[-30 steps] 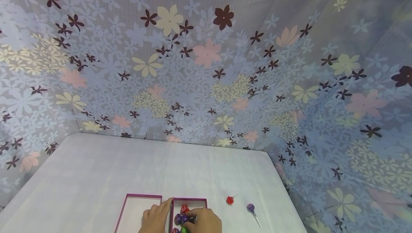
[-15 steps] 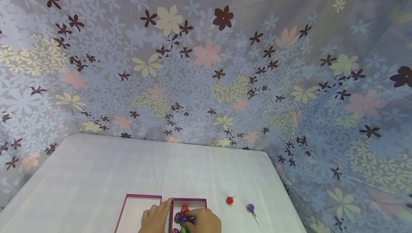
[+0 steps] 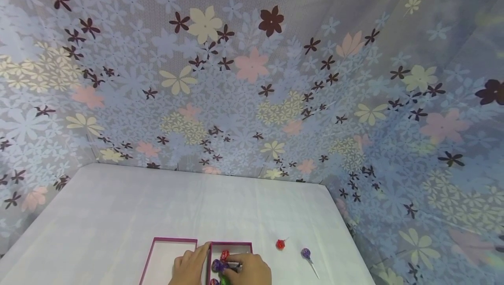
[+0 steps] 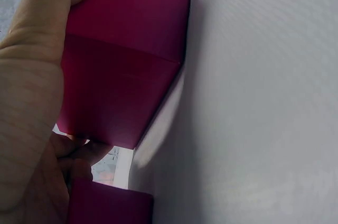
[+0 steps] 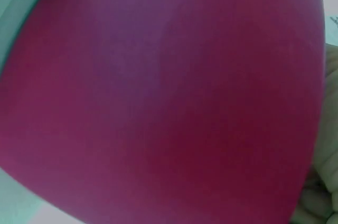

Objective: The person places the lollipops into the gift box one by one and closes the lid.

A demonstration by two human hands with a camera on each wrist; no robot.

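Note:
A magenta-edged box (image 3: 231,244) with a white inside holds several wrapped lollipops: a red one (image 3: 225,255), a green one (image 3: 225,280) and a purple one (image 3: 215,266) among them. My right hand (image 3: 252,269) reaches over its right side and pinches a purple-wrapped lollipop (image 3: 223,267) inside. Along the left wall my left hand (image 3: 189,265) grips the box, fingertips near the back corner; in the left wrist view its thumb and fingers lie on different sides of the box (image 4: 121,18). The right wrist view is mostly filled by a magenta box wall (image 5: 174,97).
Left of the box lies a second shallow magenta-edged tray or lid (image 3: 175,238). To the right, a red lollipop (image 3: 280,244) and a purple lollipop (image 3: 306,253) lie on the white table (image 3: 157,202). Flowered cloth (image 3: 252,101) hangs behind the table and at its sides.
The lollipop under my right fingers has shifted only slightly inside the box. My left hand stays in place, and the camera view has moved a touch.

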